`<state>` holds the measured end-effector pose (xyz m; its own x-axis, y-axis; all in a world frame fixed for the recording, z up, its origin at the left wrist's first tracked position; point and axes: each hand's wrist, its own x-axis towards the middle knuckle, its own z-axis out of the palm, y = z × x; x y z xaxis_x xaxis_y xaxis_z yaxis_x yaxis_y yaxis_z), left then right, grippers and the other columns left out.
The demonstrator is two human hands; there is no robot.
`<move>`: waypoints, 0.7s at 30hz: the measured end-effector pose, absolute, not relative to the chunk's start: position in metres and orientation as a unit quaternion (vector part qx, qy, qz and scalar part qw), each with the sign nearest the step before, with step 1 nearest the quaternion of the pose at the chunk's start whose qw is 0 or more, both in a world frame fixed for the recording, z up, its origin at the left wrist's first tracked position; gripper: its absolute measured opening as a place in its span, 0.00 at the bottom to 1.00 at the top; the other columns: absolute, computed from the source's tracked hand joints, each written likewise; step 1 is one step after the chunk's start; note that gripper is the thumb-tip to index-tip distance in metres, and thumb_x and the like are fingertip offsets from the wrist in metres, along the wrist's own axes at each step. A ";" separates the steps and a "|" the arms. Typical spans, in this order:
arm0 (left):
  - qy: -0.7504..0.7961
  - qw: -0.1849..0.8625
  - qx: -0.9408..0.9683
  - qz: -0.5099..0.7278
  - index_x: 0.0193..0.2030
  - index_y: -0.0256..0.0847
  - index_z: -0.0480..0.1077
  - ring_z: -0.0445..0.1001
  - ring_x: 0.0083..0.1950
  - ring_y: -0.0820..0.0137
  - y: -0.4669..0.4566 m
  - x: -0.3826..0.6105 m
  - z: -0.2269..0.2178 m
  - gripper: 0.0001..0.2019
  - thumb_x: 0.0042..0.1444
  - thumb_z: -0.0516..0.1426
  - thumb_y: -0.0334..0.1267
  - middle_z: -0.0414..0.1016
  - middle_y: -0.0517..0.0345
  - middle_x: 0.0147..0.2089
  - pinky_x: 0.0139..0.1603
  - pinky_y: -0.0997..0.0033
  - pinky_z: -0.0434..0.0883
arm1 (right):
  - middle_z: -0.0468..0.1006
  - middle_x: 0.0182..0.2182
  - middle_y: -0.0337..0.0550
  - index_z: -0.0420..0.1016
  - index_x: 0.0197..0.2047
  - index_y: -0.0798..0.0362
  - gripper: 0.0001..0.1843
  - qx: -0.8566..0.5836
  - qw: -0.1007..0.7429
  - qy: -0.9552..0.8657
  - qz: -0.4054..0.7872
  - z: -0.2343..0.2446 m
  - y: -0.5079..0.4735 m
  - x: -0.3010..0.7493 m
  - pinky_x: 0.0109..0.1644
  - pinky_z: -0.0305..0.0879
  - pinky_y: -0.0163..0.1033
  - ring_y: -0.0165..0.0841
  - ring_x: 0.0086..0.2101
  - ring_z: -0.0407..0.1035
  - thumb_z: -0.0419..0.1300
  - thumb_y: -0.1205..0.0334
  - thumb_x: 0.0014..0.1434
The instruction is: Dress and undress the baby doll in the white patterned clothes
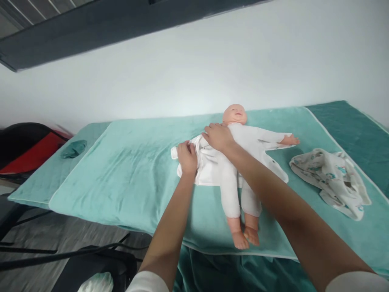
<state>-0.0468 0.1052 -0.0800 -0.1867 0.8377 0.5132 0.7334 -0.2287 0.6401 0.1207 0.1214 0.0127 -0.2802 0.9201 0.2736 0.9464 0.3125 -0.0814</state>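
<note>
A baby doll [226, 174] lies on its back on the green bed cover, its head toward the wall and its bare feet toward me. It has white cloth on its body and legs. A white baby shirt [208, 172] is spread under and around its trunk, with one sleeve over the doll's arm at the right. My left hand [187, 157] is closed around the shirt's other sleeve. With bent fingers my right hand [218, 137] grips the shirt at the doll's shoulder, below its head. The doll's arm on that side is hidden.
A crumpled, patterned baby garment [334, 178] lies on the bed [127, 170] at the right. The bed has a face hole [73, 149] at its left end. Beside it stand a black and red chair [33, 148] and a black seat [100, 263] with a plastic bag.
</note>
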 end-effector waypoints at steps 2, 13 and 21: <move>0.656 0.045 0.608 0.446 0.49 0.40 0.71 0.70 0.56 0.53 0.108 -0.048 -0.080 0.09 0.66 0.55 0.39 0.74 0.41 0.51 0.60 0.53 0.65 | 0.80 0.47 0.57 0.77 0.48 0.55 0.21 -0.607 0.210 -0.766 -0.026 0.018 0.113 0.136 0.52 0.63 0.48 0.47 0.49 0.72 0.44 0.59 0.73; 0.617 -0.001 0.672 0.410 0.40 0.42 0.67 0.71 0.51 0.56 0.101 -0.043 -0.077 0.04 0.66 0.54 0.37 0.74 0.45 0.46 0.56 0.54 0.67 | 0.81 0.40 0.58 0.76 0.43 0.53 0.23 -0.825 0.274 -0.479 0.120 -0.024 0.056 0.257 0.50 0.66 0.51 0.50 0.45 0.74 0.45 0.48 0.70; 0.539 0.102 0.711 0.440 0.43 0.44 0.65 0.74 0.49 0.64 0.088 -0.027 -0.070 0.03 0.68 0.52 0.38 0.76 0.51 0.46 0.51 0.64 0.69 | 0.77 0.35 0.46 0.65 0.37 0.49 0.18 -0.722 0.410 -0.514 0.215 -0.038 0.064 0.260 0.49 0.66 0.47 0.42 0.40 0.71 0.56 0.42 0.65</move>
